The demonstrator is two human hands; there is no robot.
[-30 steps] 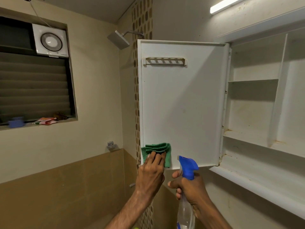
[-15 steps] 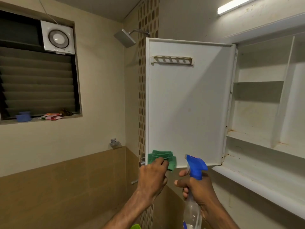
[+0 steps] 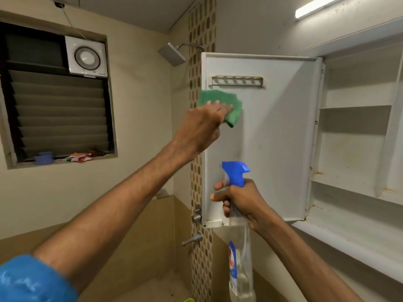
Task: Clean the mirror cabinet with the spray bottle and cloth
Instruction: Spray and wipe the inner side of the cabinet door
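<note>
The white cabinet door (image 3: 279, 136) stands swung open, its inner face toward me. My left hand (image 3: 200, 129) presses a folded green cloth (image 3: 220, 103) against the door's upper left area, just below a small slotted rack (image 3: 237, 81). Lower down, my right hand (image 3: 237, 201) grips the neck of a clear spray bottle (image 3: 239, 258) with a blue trigger head (image 3: 235, 172), held upright in front of the door's bottom edge. The open cabinet (image 3: 357, 149) with white shelves lies to the right.
A shower head (image 3: 173, 53) juts out above left of the door. Taps (image 3: 196, 227) sit on the mosaic tile strip below. A louvred window (image 3: 58, 110) with an exhaust fan (image 3: 86, 57) is at left; small items lie on its sill.
My left hand has slid the green cloth up from the door's bottom left corner to its upper left. My right hand with the bottle has risen slightly.
</note>
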